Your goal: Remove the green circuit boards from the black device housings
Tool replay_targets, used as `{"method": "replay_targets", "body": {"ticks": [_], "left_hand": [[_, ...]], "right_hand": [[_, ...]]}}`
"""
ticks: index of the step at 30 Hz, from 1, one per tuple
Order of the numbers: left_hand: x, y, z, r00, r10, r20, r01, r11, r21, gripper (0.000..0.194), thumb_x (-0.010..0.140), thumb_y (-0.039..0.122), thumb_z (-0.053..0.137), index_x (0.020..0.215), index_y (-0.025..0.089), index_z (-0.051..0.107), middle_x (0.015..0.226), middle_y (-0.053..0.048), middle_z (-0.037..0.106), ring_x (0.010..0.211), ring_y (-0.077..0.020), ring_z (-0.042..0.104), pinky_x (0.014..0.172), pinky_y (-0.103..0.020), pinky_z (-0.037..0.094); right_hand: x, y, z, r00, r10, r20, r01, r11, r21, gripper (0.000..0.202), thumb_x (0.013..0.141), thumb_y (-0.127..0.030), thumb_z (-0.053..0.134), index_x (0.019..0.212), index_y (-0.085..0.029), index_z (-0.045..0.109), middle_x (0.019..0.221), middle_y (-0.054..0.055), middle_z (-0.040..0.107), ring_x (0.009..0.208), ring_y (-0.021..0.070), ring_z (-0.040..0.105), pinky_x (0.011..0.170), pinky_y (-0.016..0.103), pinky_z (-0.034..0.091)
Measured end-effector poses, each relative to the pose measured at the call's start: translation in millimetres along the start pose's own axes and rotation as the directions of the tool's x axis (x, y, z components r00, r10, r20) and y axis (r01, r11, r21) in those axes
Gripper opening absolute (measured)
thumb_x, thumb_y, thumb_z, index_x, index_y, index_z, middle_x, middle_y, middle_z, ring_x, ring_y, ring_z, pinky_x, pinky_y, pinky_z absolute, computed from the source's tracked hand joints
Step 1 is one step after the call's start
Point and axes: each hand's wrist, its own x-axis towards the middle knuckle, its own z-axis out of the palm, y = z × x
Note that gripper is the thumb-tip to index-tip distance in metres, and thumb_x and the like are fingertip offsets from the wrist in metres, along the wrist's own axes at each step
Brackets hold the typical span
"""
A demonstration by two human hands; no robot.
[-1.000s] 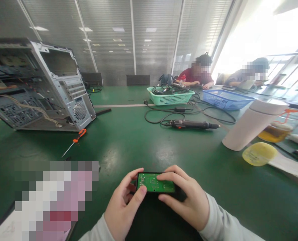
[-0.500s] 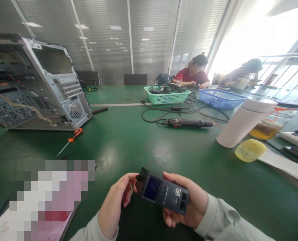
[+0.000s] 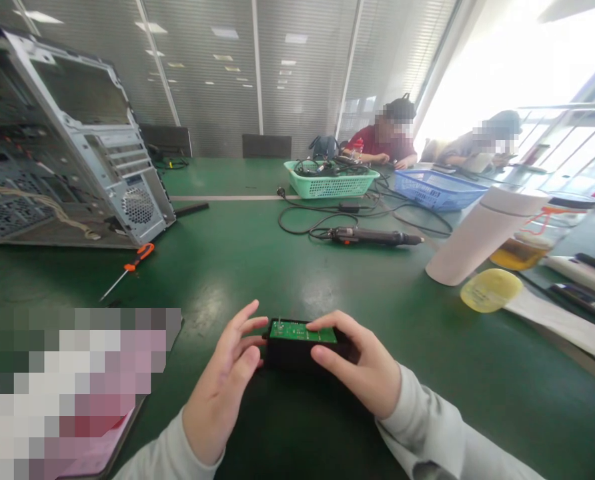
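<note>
A small black electronic device [image 3: 291, 355] lies on the green table in front of me, its open side facing up. Inside it a green circuit board [image 3: 291, 331] is exposed. My right hand [image 3: 367, 367] grips the device's right end, thumb on the near wall and a fingertip resting on the board. At the left end, my left hand [image 3: 222, 383] has its fingers spread, with the fingertips close to or touching the casing; I cannot tell which. The screen side of the device is hidden underneath.
An open computer case [image 3: 150, 210] stands at left, with an orange-handled screwdriver [image 3: 130, 267] before it. Ahead lie a corded electric screwdriver [image 3: 372, 237], a green basket [image 3: 332, 187] of cables and a blue basket [image 3: 440, 193]. A pale tumbler [image 3: 477, 233] is at right. Two people sit beyond.
The device has been turned over, from screen side showing to circuit board showing, and lowered to the table. My left hand's fingers have spread; my right hand has shifted its grip.
</note>
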Motion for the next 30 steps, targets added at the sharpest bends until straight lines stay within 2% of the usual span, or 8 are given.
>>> {"method": "replay_targets", "body": {"ticks": [1,3,6,12,16,22,26,30], "left_hand": [[-2,4,1.0,0.998,0.043,0.038,-0.046,0.996,0.077,0.044,0.083,0.039,0.054,0.124,0.023,0.051,0.122,-0.01,0.057,0.108,-0.0238,0.056,0.084,-0.032,0.049],[-5,8,1.1,0.989,0.082,0.121,-0.107,0.969,0.222,0.031,0.081,0.033,0.057,0.11,0.022,0.059,0.119,-0.009,0.06,0.11,-0.0241,0.055,0.089,-0.034,0.047],[-4,9,-1.6,0.984,0.081,0.159,-0.129,0.938,0.323,0.027,0.079,0.03,0.058,0.105,0.021,0.057,0.113,-0.008,0.062,0.107,-0.0239,0.057,0.086,-0.034,0.048],[0,9,-4.1,0.984,0.007,0.176,-0.06,0.953,0.297,0.031,0.077,0.034,0.06,0.104,0.019,0.059,0.112,-0.009,0.062,0.104,-0.0238,0.058,0.084,-0.033,0.048],[4,9,-1.7,0.984,-0.082,0.161,0.048,0.978,0.203,0.029,0.069,0.034,0.065,0.092,0.018,0.063,0.098,-0.009,0.066,0.095,-0.0246,0.061,0.08,-0.034,0.05],[2,11,1.3,0.978,-0.102,0.184,0.083,0.991,0.109,0.025,0.068,0.038,0.068,0.081,0.018,0.064,0.104,-0.009,0.066,0.096,-0.0238,0.06,0.081,-0.032,0.048],[0,11,0.3,0.959,-0.168,0.227,0.161,0.986,0.047,0.028,0.072,0.042,0.067,0.086,0.019,0.061,0.094,-0.006,0.068,0.091,-0.0202,0.062,0.082,-0.029,0.047],[-1,7,-3.0,0.96,-0.173,0.218,0.159,0.984,0.078,0.025,0.079,0.044,0.06,0.086,0.02,0.057,0.078,0.001,0.064,0.076,-0.0141,0.058,0.068,-0.022,0.045]], "right_hand": [[-1,-1,-2,0.994,-0.112,0.006,0.112,0.986,-0.124,0.028,0.083,-0.04,0.06,0.099,-0.018,0.06,0.091,0.005,0.056,0.082,0.0157,0.056,0.073,0.027,0.045],[-2,-3,-5,0.972,-0.226,0.069,0.236,0.94,-0.247,0.026,0.085,-0.034,0.06,0.107,-0.02,0.058,0.098,0.005,0.054,0.087,0.0152,0.055,0.077,0.027,0.044],[-3,-5,-8,0.956,-0.267,0.123,0.292,0.912,-0.288,0.036,0.086,-0.034,0.062,0.118,-0.022,0.05,0.104,0.005,0.053,0.091,0.015,0.055,0.079,0.026,0.044],[-3,-5,-13,0.941,-0.307,0.14,0.337,0.883,-0.327,0.041,0.085,-0.031,0.063,0.12,-0.024,0.043,0.107,0.002,0.053,0.096,0.0132,0.053,0.081,0.024,0.042],[-5,-8,-12,0.95,-0.288,0.123,0.312,0.891,-0.329,0.036,0.083,-0.029,0.06,0.115,-0.023,0.046,0.102,0.002,0.053,0.089,0.0129,0.054,0.077,0.024,0.043],[-8,-14,-7,0.977,-0.207,0.054,0.214,0.932,-0.291,0.036,0.075,-0.025,0.057,0.109,-0.019,0.051,0.096,0.002,0.056,0.082,0.0136,0.056,0.071,0.024,0.043],[-9,-18,-5,0.996,-0.093,0.005,0.092,0.967,-0.236,0.031,0.08,-0.032,0.054,0.108,-0.017,0.055,0.089,0.002,0.058,0.075,0.0127,0.054,0.068,0.023,0.041],[-7,-14,-2,0.998,0.053,0.028,-0.048,0.987,-0.156,0.035,0.087,-0.045,0.047,0.102,-0.016,0.059,0.079,0.002,0.058,0.066,0.0119,0.051,0.061,0.023,0.037]]}}
